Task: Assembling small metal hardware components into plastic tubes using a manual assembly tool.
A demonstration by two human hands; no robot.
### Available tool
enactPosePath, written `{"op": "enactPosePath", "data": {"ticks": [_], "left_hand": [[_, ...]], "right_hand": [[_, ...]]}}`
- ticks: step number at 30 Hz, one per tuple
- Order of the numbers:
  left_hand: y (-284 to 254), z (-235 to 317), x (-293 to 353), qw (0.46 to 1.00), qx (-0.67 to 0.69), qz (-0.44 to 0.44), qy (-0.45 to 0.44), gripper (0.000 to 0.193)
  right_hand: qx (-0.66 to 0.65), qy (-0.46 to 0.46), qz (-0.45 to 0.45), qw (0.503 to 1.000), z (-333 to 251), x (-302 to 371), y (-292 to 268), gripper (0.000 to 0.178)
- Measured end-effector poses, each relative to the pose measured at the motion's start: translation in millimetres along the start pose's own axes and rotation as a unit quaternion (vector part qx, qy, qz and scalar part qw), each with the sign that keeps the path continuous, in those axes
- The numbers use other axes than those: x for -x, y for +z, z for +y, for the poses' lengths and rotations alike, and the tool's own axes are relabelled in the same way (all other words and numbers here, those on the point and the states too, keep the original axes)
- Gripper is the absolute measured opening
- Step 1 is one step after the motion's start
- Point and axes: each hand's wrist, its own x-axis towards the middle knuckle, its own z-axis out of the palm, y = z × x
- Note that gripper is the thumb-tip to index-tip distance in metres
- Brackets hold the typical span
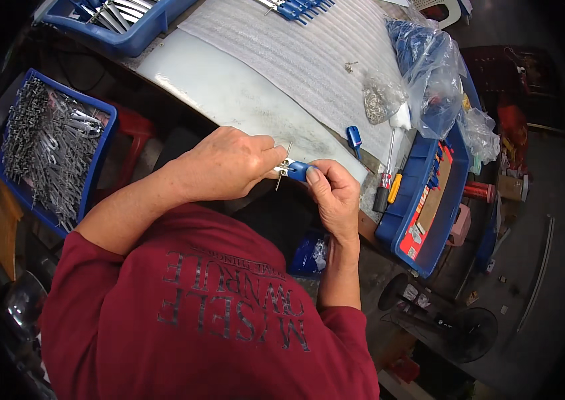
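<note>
My left hand [226,163] pinches a thin metal piece [285,163] at the table's near edge. My right hand [333,192] grips a small blue plastic handle [298,171] that meets the metal piece between both hands. Thumb and fingers of each hand are closed around the parts. Another blue handle [354,137] lies on the table just beyond my right hand. A screwdriver [385,180] with a dark grip and a yellow-handled tool [396,189] rest to the right.
A blue bin [104,143] full of grey metal parts stands at my left. A blue crate [429,220] sits at right, with clear bags of blue handles [432,73] and small metal bits [382,100]. White foam sheet [296,60] covers the table.
</note>
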Motion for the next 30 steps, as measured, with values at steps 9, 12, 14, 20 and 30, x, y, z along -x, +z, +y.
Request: {"op": "enactPosePath", "data": {"ticks": [9, 12, 14, 20, 30], "left_hand": [[1.9, 7.2, -0.5, 0.999, -0.043, 0.01, -0.015, 0.024], [1.7, 5.5, -0.2, 1.0, -0.027, 0.005, -0.012, 0.024], [1.8, 3.4, 0.5, 1.0, -0.021, -0.001, -0.01, 0.024], [2.5, 4.3, 1.2, 1.0, 0.0, 0.006, 0.001, 0.023], [4.6, 6.2, 0.8, 0.999, -0.038, -0.001, -0.008, 0.025]], "right_hand": [[-0.042, -0.007, 0.056, 0.998, 3.8, -0.4, 9.8, 0.018], [-0.053, 0.007, 0.035, 0.998, 1.8, 0.2, 8.4, 0.017], [-0.053, 0.018, 0.01, 0.998, 2.6, 0.2, 2.1, 0.017], [0.0, -0.023, 0.009, 1.0, 5.5, -0.7, 2.3, 0.017], [-0.071, 0.016, 0.022, 0.997, 5.4, 0.3, 4.9, 0.015]]}}
